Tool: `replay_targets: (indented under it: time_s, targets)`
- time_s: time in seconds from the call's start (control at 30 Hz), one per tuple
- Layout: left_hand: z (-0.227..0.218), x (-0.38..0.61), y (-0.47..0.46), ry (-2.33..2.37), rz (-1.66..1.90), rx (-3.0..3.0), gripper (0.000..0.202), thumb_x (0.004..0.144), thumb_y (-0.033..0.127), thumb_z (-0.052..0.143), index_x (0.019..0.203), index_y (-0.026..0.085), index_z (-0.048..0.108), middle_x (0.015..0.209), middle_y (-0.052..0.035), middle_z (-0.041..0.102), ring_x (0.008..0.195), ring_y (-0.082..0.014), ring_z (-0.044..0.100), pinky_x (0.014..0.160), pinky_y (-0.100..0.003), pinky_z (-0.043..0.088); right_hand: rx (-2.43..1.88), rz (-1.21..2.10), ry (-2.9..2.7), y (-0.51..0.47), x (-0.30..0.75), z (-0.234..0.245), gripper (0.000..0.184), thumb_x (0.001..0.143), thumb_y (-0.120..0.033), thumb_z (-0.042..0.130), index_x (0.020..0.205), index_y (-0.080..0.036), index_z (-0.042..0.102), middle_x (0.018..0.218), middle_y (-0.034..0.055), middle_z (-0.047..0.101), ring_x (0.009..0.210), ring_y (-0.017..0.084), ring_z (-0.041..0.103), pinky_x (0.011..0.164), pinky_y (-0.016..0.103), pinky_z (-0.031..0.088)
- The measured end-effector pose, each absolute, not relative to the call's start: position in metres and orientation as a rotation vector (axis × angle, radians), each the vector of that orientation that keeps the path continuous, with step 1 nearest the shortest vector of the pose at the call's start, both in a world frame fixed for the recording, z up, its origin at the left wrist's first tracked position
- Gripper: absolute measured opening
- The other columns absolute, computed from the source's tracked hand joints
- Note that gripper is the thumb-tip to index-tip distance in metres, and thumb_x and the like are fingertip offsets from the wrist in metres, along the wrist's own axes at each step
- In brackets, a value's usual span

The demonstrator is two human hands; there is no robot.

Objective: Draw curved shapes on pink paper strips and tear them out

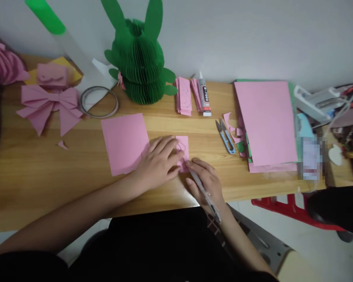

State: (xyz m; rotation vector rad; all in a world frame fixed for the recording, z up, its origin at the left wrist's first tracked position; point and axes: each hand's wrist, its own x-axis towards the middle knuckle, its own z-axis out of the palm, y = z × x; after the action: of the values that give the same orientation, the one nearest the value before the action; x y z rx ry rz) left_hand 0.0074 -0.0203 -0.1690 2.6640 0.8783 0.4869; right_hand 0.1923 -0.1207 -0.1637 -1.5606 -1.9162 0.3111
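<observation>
My left hand (159, 160) lies flat with fingers stretched out, pressing a small pink paper piece (183, 147) against the wooden table (47, 176). My right hand (206, 182) is closed around a pen (204, 192), whose tip touches the lower edge of that pink piece. A curved line is drawn on the piece. A larger pink sheet (123, 143) lies just left of it, partly under my left hand.
A green honeycomb paper rabbit (138, 58) stands at the back. Near it are a tape roll (99, 102), a pink paper bow (47, 107), stacks of pink cut pieces (184, 96), a glue tube (204, 96), small snips (226, 136) and a pile of pink sheets (266, 121).
</observation>
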Motion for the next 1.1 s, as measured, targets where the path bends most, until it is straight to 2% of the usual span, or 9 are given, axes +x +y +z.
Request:
replay_targets:
  time_s: [0.13, 0.23, 0.4, 0.53, 0.73, 0.9, 1.1]
  targets:
    - [-0.169, 0.007, -0.02, 0.895, 0.479, 2.645, 0.028, 0.088, 0.03, 0.064, 0.113, 0.019, 0.068, 0.136, -0.0176, 0.055, 0.13, -0.0361, 0.048, 0.105, -0.054, 0.043, -1.549, 0.057, -1.991, -0.118, 0.185, -0.169, 0.021, 0.094, -0.027, 0.057, 0.112, -0.021, 0.067, 0.1, 0.0081, 0.077, 0.102, 0.024, 0.068, 0.087, 0.037, 0.052]
    - [-0.167, 0.007, -0.02, 0.959, 0.444, 2.612, 0.029, 0.086, 0.029, 0.066, 0.113, 0.022, 0.07, 0.138, -0.0164, 0.05, 0.132, -0.0389, 0.044, 0.105, -0.059, 0.041, -1.557, -0.044, -1.995, -0.117, 0.18, -0.17, 0.018, 0.094, -0.024, 0.057, 0.108, -0.02, 0.067, 0.096, 0.0056, 0.078, 0.096, 0.022, 0.067, 0.086, 0.035, 0.049]
    - [-0.162, 0.008, -0.019, 1.019, 0.412, 2.527, 0.028, 0.083, 0.025, 0.068, 0.111, 0.024, 0.071, 0.14, -0.0147, 0.045, 0.133, -0.0393, 0.041, 0.104, -0.061, 0.04, -1.555, -0.063, -1.985, -0.116, 0.177, -0.174, 0.02, 0.09, -0.019, 0.057, 0.107, -0.021, 0.067, 0.094, 0.0039, 0.078, 0.094, 0.021, 0.065, 0.086, 0.034, 0.045]
    - [-0.16, 0.004, -0.014, 0.971, 0.418, 2.53, 0.031, 0.084, 0.025, 0.067, 0.114, 0.02, 0.071, 0.139, -0.0177, 0.047, 0.132, -0.0406, 0.043, 0.105, -0.062, 0.039, -1.576, -0.033, -1.992, -0.113, 0.179, -0.176, 0.019, 0.09, -0.02, 0.056, 0.103, -0.021, 0.069, 0.087, 0.0048, 0.077, 0.095, 0.021, 0.064, 0.086, 0.035, 0.043]
    - [-0.153, -0.018, -0.003, 0.574, 0.414, 2.715, 0.033, 0.094, 0.032, 0.055, 0.121, 0.016, 0.065, 0.133, -0.0153, 0.061, 0.131, -0.0332, 0.049, 0.108, -0.051, 0.04, -1.592, -0.055, -1.985, -0.112, 0.178, -0.175, 0.017, 0.09, -0.02, 0.055, 0.1, -0.021, 0.069, 0.087, 0.004, 0.077, 0.093, 0.02, 0.065, 0.087, 0.034, 0.042]
    - [-0.152, -0.033, 0.003, 0.232, 0.261, 2.844, 0.045, 0.093, 0.045, 0.059, 0.131, 0.021, 0.062, 0.149, -0.018, 0.049, 0.139, -0.0367, 0.043, 0.111, -0.054, 0.033, -1.576, -0.063, -1.964, -0.112, 0.175, -0.174, 0.017, 0.089, -0.019, 0.056, 0.101, -0.021, 0.068, 0.086, 0.0027, 0.077, 0.093, 0.021, 0.065, 0.085, 0.035, 0.041]
    - [-0.159, -0.038, 0.01, 0.2, 0.219, 2.86, 0.05, 0.091, 0.056, 0.058, 0.129, 0.025, 0.064, 0.149, -0.0168, 0.05, 0.138, -0.037, 0.044, 0.109, -0.053, 0.035, -1.609, -0.05, -1.943, -0.113, 0.174, -0.176, 0.017, 0.089, -0.02, 0.056, 0.1, -0.024, 0.067, 0.088, 0.0018, 0.078, 0.094, 0.021, 0.066, 0.086, 0.036, 0.042]
